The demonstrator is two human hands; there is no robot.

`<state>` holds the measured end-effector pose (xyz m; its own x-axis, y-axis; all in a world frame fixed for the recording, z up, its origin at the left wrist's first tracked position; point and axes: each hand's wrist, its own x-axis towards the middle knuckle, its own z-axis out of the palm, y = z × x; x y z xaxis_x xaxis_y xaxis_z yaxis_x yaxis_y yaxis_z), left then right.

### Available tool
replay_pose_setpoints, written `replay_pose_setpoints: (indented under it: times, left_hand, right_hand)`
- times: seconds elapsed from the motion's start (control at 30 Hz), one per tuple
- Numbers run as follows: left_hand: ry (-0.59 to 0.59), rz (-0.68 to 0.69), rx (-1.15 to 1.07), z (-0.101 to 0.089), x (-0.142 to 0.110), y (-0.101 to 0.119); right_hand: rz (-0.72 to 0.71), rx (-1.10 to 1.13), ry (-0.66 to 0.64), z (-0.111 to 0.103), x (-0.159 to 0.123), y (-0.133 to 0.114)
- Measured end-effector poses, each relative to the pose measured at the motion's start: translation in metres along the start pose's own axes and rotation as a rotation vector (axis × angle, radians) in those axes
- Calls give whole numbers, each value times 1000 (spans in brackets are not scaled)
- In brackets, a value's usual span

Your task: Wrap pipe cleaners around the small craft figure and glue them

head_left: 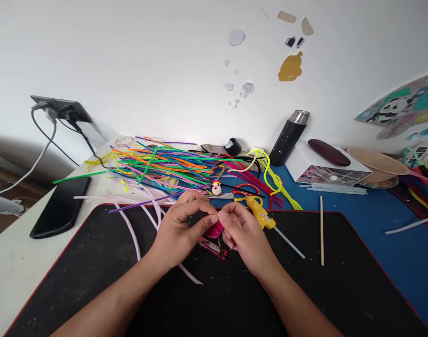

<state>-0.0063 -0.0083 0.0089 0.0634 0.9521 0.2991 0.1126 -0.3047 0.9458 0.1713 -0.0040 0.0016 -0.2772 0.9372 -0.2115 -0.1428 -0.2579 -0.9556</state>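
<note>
Above the black mat (186,309), my left hand (188,224) and my right hand (242,229) meet, thumbs and fingertips pinched close together. Between them is a small magenta piece of fuzzy pipe cleaner (215,229), partly covered by the fingers. Both hands are closed on it. Just below lies a pink and clear tube with printing (214,248). Behind the hands stands a small white figure (217,187) with yellow and pink trim. A yellow hot glue gun (261,213) with a clear glue stick lies right of my right hand, near orange-handled scissors (247,189).
Many coloured pipe cleaners (165,164) are heaped at the back. Pale lilac strips (129,229) cross the mat's left side. A phone (61,206) lies left, a wooden stick (321,229) right. A black flask (289,138) and white box (326,164) stand by the wall.
</note>
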Motion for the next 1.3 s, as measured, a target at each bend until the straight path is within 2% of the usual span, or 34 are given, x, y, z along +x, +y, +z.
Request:
replay_pose_setpoints:
  times: [0.23,0.33,0.47,0.63,0.77,0.9,1.1,1.3]
  left_hand:
    - [18,-89,-109,-3,-1,0]
    - [117,-140,-276,-5,3,-4]
    - [281,-126,-525,-10,14,-10]
    - [353,-251,-660,-14,23,-16]
    - [272,-307,-557,-9,20,-21]
    - [128,-322,-424,-2,14,-23]
    - [-146,-417,-482,-1,9,-18]
    - [-273,-499,-532,-3,6,-13]
  right_hand:
    - [8,32,5,0,1,2]
    - [11,59,42,0,1,2]
    - [33,127,97,-1,1,0]
    - [28,196,146,-2,0,-2]
    - [6,207,150,-1,0,-4]
    - [-4,205,160,-2,1,-4]
    - [-59,166,179,-3,2,-1]
    - [-81,144,178,-4,3,2]
